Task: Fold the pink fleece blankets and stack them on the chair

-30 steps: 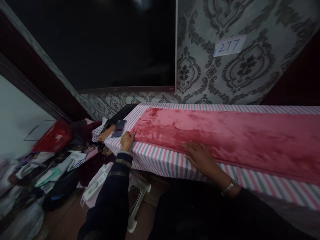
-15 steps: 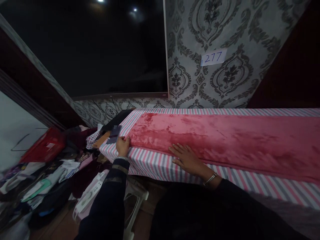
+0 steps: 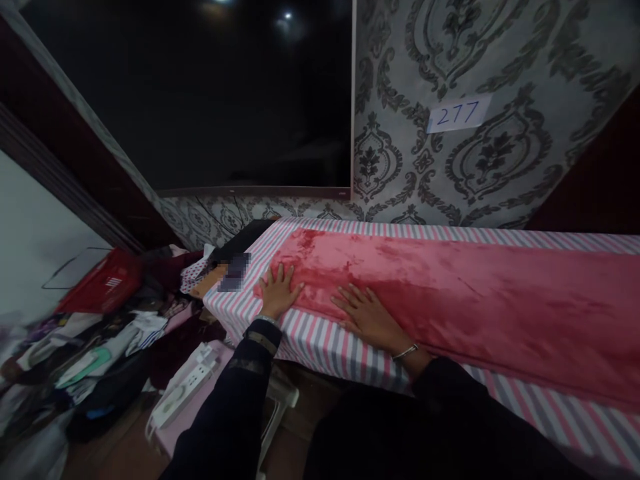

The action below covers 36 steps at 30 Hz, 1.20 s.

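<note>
A long strip of red plush cloth (image 3: 480,300), its pile darker in patches, lies flat along a table covered by a striped tablecloth (image 3: 320,339). My left hand (image 3: 278,293) rests on the cloth's left end near the front corner, fingers spread. Farther right, my right hand (image 3: 367,317) lies palm down on the front part of the same cloth, with its fingers stretched out. Neither hand grasps anything. Left of my left hand, a dark pixelated object (image 3: 233,272) sits at the table's left edge.
Behind the table hangs a large dark screen (image 3: 200,93) beside patterned wallpaper with a paper marked 277 (image 3: 459,114). On the left are piled clothes (image 3: 100,353), a red bag (image 3: 103,283) and a white power strip (image 3: 185,393). A pale stool (image 3: 280,400) stands below the table edge.
My left hand has gone from pinching at the cloth's left corner to lying spread on top of it. My right hand stays on the cloth. The view has shifted slightly left.
</note>
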### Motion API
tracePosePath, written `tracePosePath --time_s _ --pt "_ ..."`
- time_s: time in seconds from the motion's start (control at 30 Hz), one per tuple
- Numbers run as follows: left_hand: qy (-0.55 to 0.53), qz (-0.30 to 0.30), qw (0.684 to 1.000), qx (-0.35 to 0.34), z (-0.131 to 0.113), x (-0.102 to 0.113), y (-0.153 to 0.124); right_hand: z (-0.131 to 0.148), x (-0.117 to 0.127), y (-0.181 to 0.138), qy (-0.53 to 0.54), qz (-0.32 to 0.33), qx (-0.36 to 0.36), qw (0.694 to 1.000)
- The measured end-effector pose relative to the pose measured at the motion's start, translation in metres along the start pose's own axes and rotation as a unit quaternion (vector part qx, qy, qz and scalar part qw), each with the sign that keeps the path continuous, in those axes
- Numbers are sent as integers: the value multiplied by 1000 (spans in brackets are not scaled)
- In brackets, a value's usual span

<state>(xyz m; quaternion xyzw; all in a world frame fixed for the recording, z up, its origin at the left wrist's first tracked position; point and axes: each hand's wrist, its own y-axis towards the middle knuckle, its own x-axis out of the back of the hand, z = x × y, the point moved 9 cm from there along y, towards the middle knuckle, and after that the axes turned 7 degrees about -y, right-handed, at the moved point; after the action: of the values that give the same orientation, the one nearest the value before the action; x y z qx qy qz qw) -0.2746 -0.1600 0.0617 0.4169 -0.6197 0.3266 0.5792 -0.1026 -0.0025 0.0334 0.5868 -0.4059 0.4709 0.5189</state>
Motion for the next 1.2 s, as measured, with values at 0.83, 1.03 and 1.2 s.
tracePosePath --time_s 0.83,1.03,1.2 --pt "-18 13 1000 -21 -5 -2 13 -54 5 14 -20 -11 -21 1000" --pt "-61 59 996 -17 -18 21 50 -52 1 15 -10 -11 -18 1000" --pt "-94 62 979 -171 -112 18 106 -51 4 16 -4 -10 -15 1000"
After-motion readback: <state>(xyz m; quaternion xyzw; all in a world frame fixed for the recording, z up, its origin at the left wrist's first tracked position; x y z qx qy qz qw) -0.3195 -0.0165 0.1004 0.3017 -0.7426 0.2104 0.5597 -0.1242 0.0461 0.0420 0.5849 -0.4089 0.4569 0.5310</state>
